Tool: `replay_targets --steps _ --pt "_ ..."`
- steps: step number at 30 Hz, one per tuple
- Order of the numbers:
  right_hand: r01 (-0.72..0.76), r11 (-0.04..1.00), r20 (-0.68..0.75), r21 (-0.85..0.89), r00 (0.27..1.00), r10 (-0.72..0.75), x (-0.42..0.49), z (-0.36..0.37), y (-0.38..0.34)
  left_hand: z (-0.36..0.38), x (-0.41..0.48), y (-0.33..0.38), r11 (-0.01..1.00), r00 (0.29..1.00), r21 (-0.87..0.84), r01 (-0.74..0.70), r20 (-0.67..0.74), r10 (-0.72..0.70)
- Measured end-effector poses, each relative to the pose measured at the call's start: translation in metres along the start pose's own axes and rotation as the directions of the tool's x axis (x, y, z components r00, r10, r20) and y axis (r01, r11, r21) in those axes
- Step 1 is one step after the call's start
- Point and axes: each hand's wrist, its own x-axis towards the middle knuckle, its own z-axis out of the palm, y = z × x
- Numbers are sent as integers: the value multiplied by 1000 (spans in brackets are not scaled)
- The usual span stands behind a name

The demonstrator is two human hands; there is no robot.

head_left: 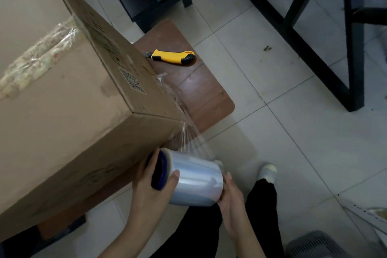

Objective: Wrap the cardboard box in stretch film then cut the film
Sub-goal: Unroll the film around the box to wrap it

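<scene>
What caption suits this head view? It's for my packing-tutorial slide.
Both hands, left hand and right hand, hold the stretch film roll beside the cardboard box; utility knife waits nearby.

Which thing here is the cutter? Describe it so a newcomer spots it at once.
Start at the big cardboard box on the left; it stands on a low brown table. On the bare part of that table, just beyond the box's far edge, lies the knife. It is the only bright yellow thing there, with a black end and a short blade pointing towards the box.
</scene>
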Motion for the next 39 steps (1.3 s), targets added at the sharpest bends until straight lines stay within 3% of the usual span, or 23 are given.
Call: replay_targets --steps 5,9,12,17,27,32,37,39 --pt "-5 996 -75 85 997 11 -11 7 26 -15 -5 -18 996 998 -83 28 60 -23" --pt "38 979 -276 203 961 20 -4 26 53 -22 -9 -24 990 996 -137 12 93 0" --pt "26 970 -165 240 986 15 1 15 74 -28 -14 -32 987 988 -131 -90 114 106" --pt "202 971 13 131 979 -205 -5 0 113 -49 -14 -60 971 947 -89 -223 217 237" --pt "418 893 -52 168 908 -415 -11 10 140 -76 -18 -109 932 905 -280 -230 291 311" --pt "432 869 -65 242 901 -429 -19 19 167 -99 -8 -123 936 919 -291 -196 279 279" --pt "417 884 -105 213 909 -403 -21 29 197 -120 -5 -135 948 907 -230 -220 311 285" --pt "433 880 -98 193 901 -422 -23 30 206 -125 -4 -140 946 904 -283 -159 343 255"
